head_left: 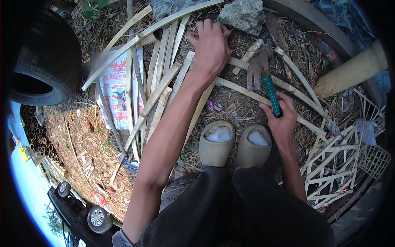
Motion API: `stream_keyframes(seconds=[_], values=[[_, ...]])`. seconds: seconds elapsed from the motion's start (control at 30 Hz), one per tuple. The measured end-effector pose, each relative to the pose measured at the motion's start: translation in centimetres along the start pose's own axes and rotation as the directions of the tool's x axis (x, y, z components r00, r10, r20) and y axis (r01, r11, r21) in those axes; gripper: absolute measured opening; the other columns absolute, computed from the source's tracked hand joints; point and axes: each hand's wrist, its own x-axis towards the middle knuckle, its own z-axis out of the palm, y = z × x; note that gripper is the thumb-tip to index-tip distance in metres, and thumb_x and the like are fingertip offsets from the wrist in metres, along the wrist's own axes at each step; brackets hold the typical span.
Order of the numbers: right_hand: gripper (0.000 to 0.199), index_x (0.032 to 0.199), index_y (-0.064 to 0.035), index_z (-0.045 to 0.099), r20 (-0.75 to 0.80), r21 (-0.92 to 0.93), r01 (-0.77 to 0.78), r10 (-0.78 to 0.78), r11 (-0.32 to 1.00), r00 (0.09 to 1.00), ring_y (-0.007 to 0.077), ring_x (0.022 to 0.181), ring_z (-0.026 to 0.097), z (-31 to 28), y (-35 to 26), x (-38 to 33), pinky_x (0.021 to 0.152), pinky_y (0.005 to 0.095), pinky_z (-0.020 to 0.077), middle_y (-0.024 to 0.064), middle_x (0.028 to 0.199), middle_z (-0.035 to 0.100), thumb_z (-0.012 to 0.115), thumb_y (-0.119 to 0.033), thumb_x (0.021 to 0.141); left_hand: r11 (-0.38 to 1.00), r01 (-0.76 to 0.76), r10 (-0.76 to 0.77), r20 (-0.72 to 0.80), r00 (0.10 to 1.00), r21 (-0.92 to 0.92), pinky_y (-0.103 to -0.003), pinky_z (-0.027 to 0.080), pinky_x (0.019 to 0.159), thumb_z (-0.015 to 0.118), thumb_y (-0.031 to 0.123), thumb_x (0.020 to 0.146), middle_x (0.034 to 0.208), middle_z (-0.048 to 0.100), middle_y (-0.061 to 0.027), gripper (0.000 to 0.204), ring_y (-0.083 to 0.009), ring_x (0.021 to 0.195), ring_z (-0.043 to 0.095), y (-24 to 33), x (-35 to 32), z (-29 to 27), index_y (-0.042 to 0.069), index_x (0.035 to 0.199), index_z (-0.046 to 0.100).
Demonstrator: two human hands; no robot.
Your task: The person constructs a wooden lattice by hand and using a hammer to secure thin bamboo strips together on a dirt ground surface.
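The left hand (212, 43) is stretched far forward, palm down, with the fingers bent over a long bamboo strip (251, 94) on the ground. It seems to press or take the far end of the strip; I cannot tell if the fingers are fully closed around it. The right hand (282, 117) is closed around the green handle of a knife (271, 95), held close to the body, probably so the blade is ready beside the strip. The dark blade points away from the person, toward the top of the picture, and the handle comes back into the fist.

The strip lies on the ground in front of the feet. Its long axis runs from under the left hand down to the right, passing just beside the right hand.

Two beige slippers (217, 142) stand between the arms. To the left lies a loose pile of bamboo strips (158, 88), partly on a printed sack (115, 88). A tyre (43, 61) is at far left, a grey stone (242, 14) just beyond the left hand, and a bamboo lattice (337, 164) at right, all on dry straw.
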Motion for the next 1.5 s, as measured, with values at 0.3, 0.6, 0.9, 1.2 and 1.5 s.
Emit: stream_keyframes(seconds=[0.3, 0.6, 0.9, 1.2, 1.5], values=[[0.034, 0.084, 0.0045, 0.066, -0.072, -0.090, 0.068, -0.075, 0.994, 0.995, 0.0280, 0.091, 0.063, -0.5, -1.8, 0.4, 0.079, 0.0405, 0.0503, 0.0148, 0.103, 0.071, 0.091, -0.018, 0.077, 0.957, 0.246, -0.249, 0.001, 0.969, -0.155, -0.044, 0.043, 0.083, 0.051, 0.013, 0.108, 0.096, 0.062, -0.0160, 0.013, -0.0316, 0.084, 0.061, 1.5, -7.9, -7.1, 0.001, 0.108, 0.057], [0.037, 0.082, 0.0016, 0.069, 0.027, -0.048, -0.339, 0.341, 0.939, 0.940, 0.0137, 0.058, 0.046, -0.1, -0.8, 0.1, 0.056, 0.0322, 0.0406, 0.0049, 0.063, 0.054, 0.091, -0.028, 0.081, 0.868, 0.497, -0.495, 0.068, 0.866, -0.005, -0.053, 0.049, 0.062, 0.045, 0.017, 0.110, 0.080, 0.067, -0.0254, 0.018, -0.0448, 0.069, 0.067, 2.6, -16.3, -2.8, 0.001, 0.119, 0.048], [0.036, 0.085, 0.0007, 0.072, 0.137, -0.046, -0.460, 0.462, 0.887, 0.876, 0.0101, 0.060, 0.049, -1.1, -0.8, 0.0, 0.060, 0.0290, 0.0436, 0.0014, 0.065, 0.058, 0.093, -0.028, 0.079, 0.885, 0.466, -0.463, 0.131, 0.876, 0.013, -0.057, 0.045, 0.050, 0.045, 0.017, 0.109, 0.072, 0.067, -0.0272, 0.017, -0.0473, 0.059, 0.065, 4.0, -16.0, -2.0, 0.004, 0.120, 0.046], [0.036, 0.080, 0.0005, 0.069, 0.136, 0.047, -0.508, 0.498, 0.860, 0.856, 0.0081, 0.062, 0.046, -1.0, 0.0, -0.6, 0.061, 0.0275, 0.0428, -0.0015, 0.066, 0.056, 0.093, -0.026, 0.078, 0.851, 0.494, -0.475, 0.140, 0.869, -0.180, -0.054, 0.047, 0.054, 0.046, 0.017, 0.110, 0.076, 0.068, -0.0255, 0.017, -0.0466, 0.065, 0.067, 3.6, -15.8, -2.4, 0.004, 0.120, 0.047], [0.034, 0.080, -0.0003, 0.069, 0.100, 0.052, -0.513, 0.507, 0.857, 0.856, 0.0080, 0.062, 0.044, -0.7, -0.2, -0.6, 0.059, 0.0272, 0.0400, -0.0036, 0.066, 0.054, 0.092, -0.025, 0.079, 0.852, 0.458, -0.459, 0.058, 0.886, -0.256, -0.044, 0.051, 0.070, 0.057, 0.008, 0.104, 0.090, 0.067, -0.0227, 0.012, -0.0382, 0.077, 0.065, 2.9, -13.5, -5.1, -0.002, 0.107, 0.061]])
